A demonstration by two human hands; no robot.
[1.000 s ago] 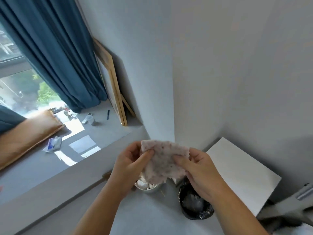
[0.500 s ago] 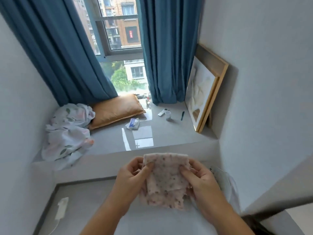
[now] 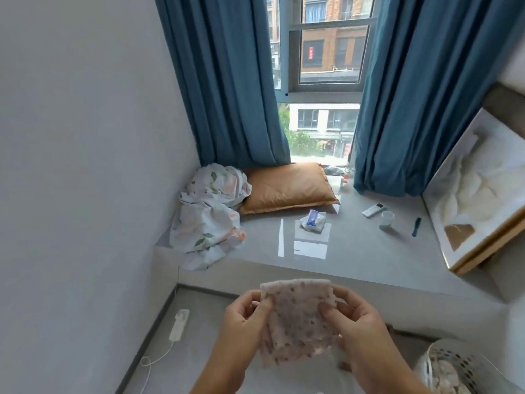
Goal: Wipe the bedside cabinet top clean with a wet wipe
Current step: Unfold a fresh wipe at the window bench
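I hold a pinkish, speckled wet wipe (image 3: 298, 319) spread out in front of me with both hands. My left hand (image 3: 244, 317) pinches its left edge between thumb and fingers. My right hand (image 3: 355, 317) pinches the right edge the same way. The wipe hangs flat over the grey floor, below the window seat. The bedside cabinet is out of view.
A grey window seat (image 3: 355, 251) carries a crumpled floral sheet (image 3: 210, 211), an orange pillow (image 3: 287, 186), a tissue pack (image 3: 312, 220), a remote (image 3: 374, 209), a cup (image 3: 387, 218) and a leaning framed picture (image 3: 477, 191). A power strip (image 3: 179, 322) lies on the floor. A perforated white basket (image 3: 454, 368) stands at lower right.
My view has swung left from the cabinet corner and bins to the window seat. Both hands keep hold of the wipe, still spread between them.
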